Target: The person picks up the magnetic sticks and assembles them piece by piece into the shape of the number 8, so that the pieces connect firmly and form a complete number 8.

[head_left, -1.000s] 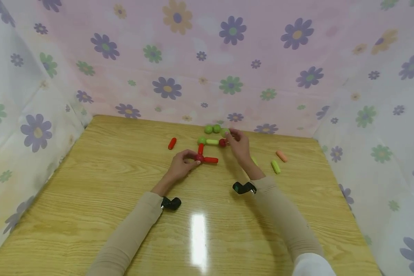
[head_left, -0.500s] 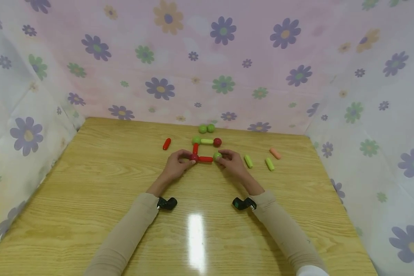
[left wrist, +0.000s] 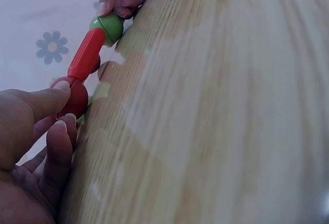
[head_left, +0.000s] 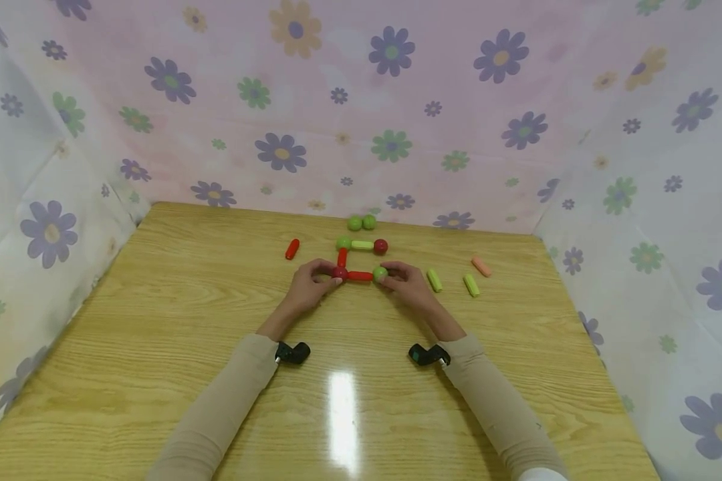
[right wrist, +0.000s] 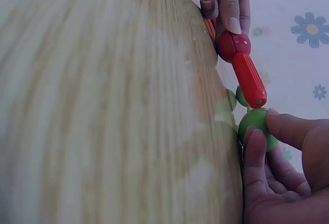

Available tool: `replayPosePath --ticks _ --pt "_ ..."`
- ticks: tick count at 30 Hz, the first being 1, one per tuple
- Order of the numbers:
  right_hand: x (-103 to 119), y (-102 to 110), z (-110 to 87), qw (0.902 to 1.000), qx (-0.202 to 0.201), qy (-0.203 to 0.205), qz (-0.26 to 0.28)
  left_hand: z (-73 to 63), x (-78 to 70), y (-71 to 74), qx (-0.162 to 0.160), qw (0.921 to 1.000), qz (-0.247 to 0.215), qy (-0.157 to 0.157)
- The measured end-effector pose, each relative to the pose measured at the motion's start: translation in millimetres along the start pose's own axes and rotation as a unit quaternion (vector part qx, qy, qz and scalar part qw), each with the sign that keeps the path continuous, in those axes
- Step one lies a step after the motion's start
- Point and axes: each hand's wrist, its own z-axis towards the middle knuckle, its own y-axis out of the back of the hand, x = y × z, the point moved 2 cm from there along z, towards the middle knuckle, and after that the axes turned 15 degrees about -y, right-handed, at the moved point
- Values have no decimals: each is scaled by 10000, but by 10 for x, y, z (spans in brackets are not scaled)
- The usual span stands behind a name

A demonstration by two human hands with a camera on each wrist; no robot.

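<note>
In the head view my left hand (head_left: 308, 288) pinches a dark red ball (head_left: 339, 273) between thumb and fingers. From that ball one red rod (head_left: 359, 276) extends right and another red rod (head_left: 342, 258) runs back to a green ball (head_left: 343, 244). A yellow-green rod (head_left: 362, 245) links this green ball to a second dark red ball (head_left: 381, 246). My right hand (head_left: 410, 287) pinches another green ball (right wrist: 255, 124) at the right end of the front red rod. Whether rod and ball touch I cannot tell.
Two loose green balls (head_left: 362, 222) lie near the table's back edge. A loose red rod (head_left: 292, 249) is at the left. To the right lie two yellow-green rods (head_left: 435, 280) and an orange rod (head_left: 480, 266). Flowered cloth (head_left: 391, 143) surrounds the wooden table (head_left: 216, 280).
My right hand has brought the green ball from the back of the table forward to the right end of the front red rod. My left hand keeps its grip on the dark red ball.
</note>
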Motion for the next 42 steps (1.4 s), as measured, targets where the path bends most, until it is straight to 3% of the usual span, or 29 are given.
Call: replayPosePath --ticks 33,42 --pt "-45 29 -1 9998 -73 126 -101 11 18 7 4 10000 39 -66" --pt "188 -7 -205 9999 23 1 -114 19 40 5 4 9999 100 -59"
